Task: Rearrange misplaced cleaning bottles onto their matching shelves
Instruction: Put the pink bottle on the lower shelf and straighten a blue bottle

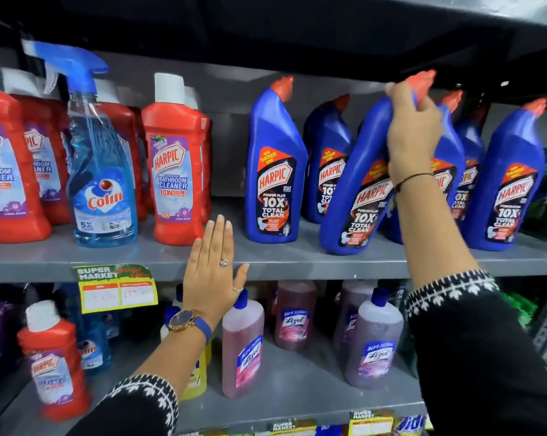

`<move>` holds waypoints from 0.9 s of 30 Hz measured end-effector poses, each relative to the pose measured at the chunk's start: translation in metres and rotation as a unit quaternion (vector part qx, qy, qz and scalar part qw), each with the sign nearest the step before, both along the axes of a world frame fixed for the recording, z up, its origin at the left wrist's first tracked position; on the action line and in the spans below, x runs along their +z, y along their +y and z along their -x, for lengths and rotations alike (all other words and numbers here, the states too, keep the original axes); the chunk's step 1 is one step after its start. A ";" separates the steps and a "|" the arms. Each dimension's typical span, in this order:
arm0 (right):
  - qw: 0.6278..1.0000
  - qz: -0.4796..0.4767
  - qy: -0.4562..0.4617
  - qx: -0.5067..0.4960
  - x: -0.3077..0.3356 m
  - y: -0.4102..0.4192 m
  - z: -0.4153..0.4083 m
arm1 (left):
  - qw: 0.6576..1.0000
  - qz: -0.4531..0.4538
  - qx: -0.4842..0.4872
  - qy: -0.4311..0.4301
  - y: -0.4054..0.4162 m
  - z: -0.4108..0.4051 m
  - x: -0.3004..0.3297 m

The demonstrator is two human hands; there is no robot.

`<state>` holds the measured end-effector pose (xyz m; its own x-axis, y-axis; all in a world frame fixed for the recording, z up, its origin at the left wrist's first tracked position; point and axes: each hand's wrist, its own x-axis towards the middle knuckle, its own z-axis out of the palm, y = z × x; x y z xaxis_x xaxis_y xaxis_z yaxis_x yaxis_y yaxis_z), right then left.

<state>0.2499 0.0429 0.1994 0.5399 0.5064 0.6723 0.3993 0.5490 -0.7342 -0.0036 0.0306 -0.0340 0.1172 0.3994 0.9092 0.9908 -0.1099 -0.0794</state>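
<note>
My right hand (pixel 412 130) grips the neck of a blue Harpic toilet cleaner bottle (pixel 357 196), which leans to the right with its base on the upper shelf (pixel 265 262). Several more blue Harpic bottles (pixel 273 171) stand around it. My left hand (pixel 213 272) is flat and open in front of the shelf edge, holding nothing. A blue Colin spray bottle (pixel 100 171) stands among red Harpic bathroom cleaner bottles (pixel 176 171) on the left of the same shelf. One red Harpic bottle (pixel 56 363) stands on the lower shelf at the left.
The lower shelf (pixel 297 401) holds pink and purple Lizol bottles (pixel 242 347), a yellow bottle partly hidden by my left arm, and blue Colin bottles at the back left. A yellow price tag (pixel 117 291) hangs on the upper shelf edge. Green packs sit at the far right.
</note>
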 end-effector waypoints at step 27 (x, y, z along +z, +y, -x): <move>0.985 0.139 -0.081 -0.056 -0.152 0.033 0.025 | 0.997 -0.080 -0.003 0.020 0.013 0.004 -0.012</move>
<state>0.2245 0.0755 0.0478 0.4998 0.6264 0.5982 0.5704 0.2817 -0.7715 -0.0077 0.0433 -0.0457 0.1556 0.2481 0.9562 0.9860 -0.0978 -0.1350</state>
